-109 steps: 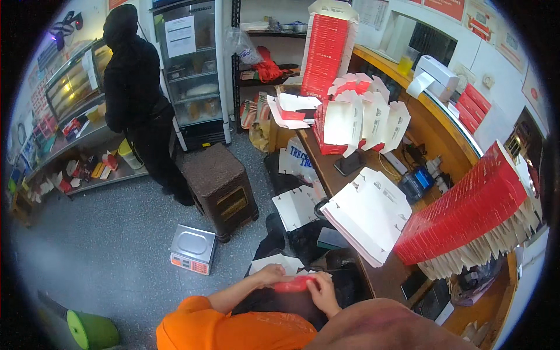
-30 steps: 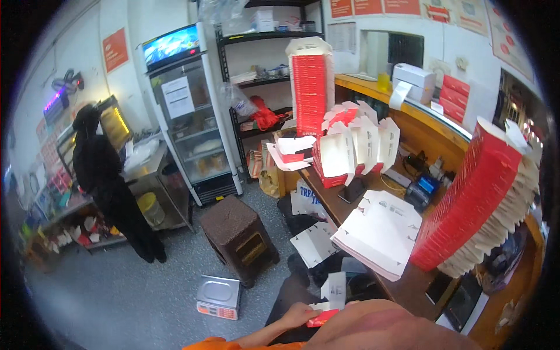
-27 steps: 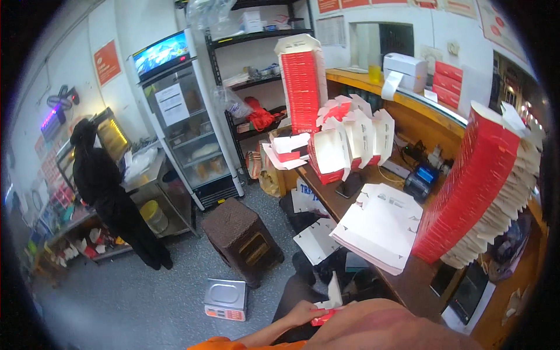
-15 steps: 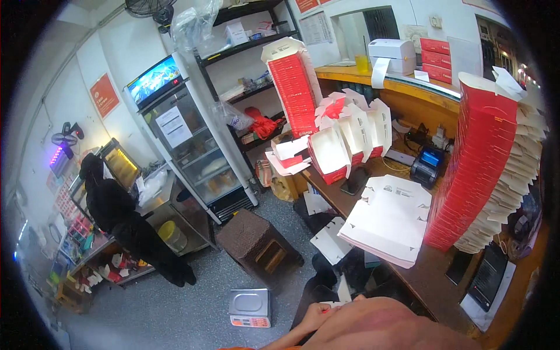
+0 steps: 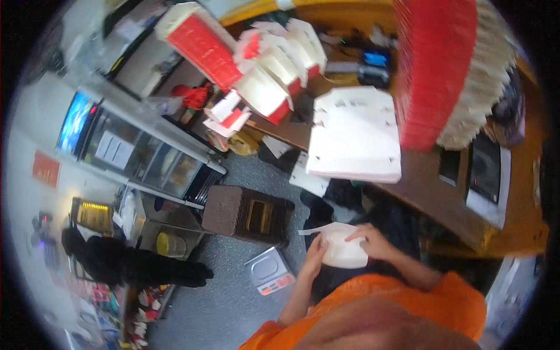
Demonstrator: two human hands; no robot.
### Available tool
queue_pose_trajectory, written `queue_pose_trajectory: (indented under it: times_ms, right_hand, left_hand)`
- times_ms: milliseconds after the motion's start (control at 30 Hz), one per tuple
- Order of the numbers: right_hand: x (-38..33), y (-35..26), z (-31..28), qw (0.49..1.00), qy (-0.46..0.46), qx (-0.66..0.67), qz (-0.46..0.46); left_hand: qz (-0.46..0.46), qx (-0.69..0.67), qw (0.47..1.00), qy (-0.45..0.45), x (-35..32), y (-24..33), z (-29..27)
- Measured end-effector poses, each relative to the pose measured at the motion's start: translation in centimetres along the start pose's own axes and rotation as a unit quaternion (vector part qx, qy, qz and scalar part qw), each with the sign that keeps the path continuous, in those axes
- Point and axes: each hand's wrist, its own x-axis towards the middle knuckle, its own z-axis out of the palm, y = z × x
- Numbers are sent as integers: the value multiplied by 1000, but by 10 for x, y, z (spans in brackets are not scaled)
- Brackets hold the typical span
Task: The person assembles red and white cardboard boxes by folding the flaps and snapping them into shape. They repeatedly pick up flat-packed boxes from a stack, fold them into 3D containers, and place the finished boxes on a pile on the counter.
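A white paper food box (image 5: 340,249), partly folded with a flap standing out toward the left, is held over my lap. My left hand (image 5: 315,254) grips its left side. At its right edge is my right hand (image 5: 374,241), with fingers bent on the wall and one finger reaching over the inside; motion blurs the detail. Beyond, on the wooden desk, lies a stack of flat white box blanks (image 5: 354,137). Folded boxes (image 5: 265,92) with red outsides stand farther left, near a small red-and-white carton (image 5: 226,114).
Tall stacks of nested red boxes rise at the right (image 5: 433,70) and far left (image 5: 201,46) of the desk. A brown stool (image 5: 230,217) and a scale (image 5: 269,271) are on the floor. A person in black (image 5: 125,259) stands by the left counter. A glass-door fridge (image 5: 140,149) is behind.
My view has tilted down and turned, so my arms and the box now show plainly. Both hands, mostly hidden before, are seen on the white paper box.
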Motion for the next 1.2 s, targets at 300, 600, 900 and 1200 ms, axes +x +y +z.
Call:
queue_pose_trajectory:
  times_ms: [300, 600, 900, 1200]
  right_hand:
    - [-4, 17, 11, 980, 182, 72, 23]
    - [-2, 41, 13, 947, 38, -313, 60]
    - [-15, -37, -14, 996, -36, 53, -60]
    - [-25, -185, -81, 970, -3, -30, -243]
  left_hand:
    - [-95, -168, 979, 59, -6, -23, 20]
    - [203, 234, 937, 163, -25, 8, 63]
    - [-17, 136, 982, 132, -15, 75, -1]
    - [148, 136, 978, -59, -26, 260, 38]
